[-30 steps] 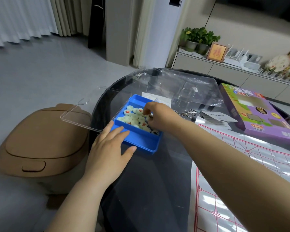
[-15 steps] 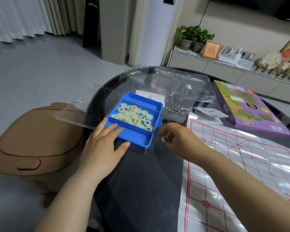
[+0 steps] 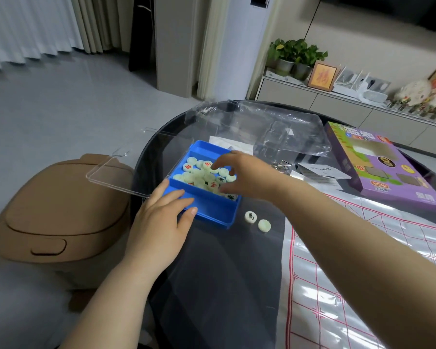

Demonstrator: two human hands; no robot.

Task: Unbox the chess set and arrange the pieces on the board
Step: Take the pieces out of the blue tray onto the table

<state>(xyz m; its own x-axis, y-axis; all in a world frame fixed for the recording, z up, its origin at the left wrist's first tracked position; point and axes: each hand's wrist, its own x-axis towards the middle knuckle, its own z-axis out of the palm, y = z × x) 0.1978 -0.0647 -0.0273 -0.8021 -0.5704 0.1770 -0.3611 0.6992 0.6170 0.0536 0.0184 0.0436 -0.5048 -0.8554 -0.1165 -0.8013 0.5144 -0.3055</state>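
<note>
Back over the tray now, the right hand point(image 3: 239, 176) has left two pieces behind on the dark glass where a moment ago it was carrying them off; its fingers are spread and curled loosely above the heap, thumb low at the near side, and I cannot tell whether anything is pinched under them yet. The left hand point(image 3: 161, 217) lies flat and open, fingertips pressed on the near compartment of the blue tray point(image 3: 212, 212) to steady it, gripping nothing. Pale round pieces point(image 3: 199, 175), some showing red or dark characters, are piled in the tray's far compartment, near the left edge of the table point(image 3: 212, 285). The two loose pieces point(image 3: 257, 221) rest just beside the tray's near right corner, one face up with a dark character, one blank side up. They look like small smooth discs, light and hard, likely to slide on glass, best nipped by the rim between thumb and forefinger. The clear lid point(image 3: 116, 170) overhangs the left edge. The paper board point(image 3: 363, 285), glossy with red grid lines, drapes the right side; behind it lie crinkled clear wrapping point(image 3: 275, 127) and a purple carton point(image 3: 383, 165).
</note>
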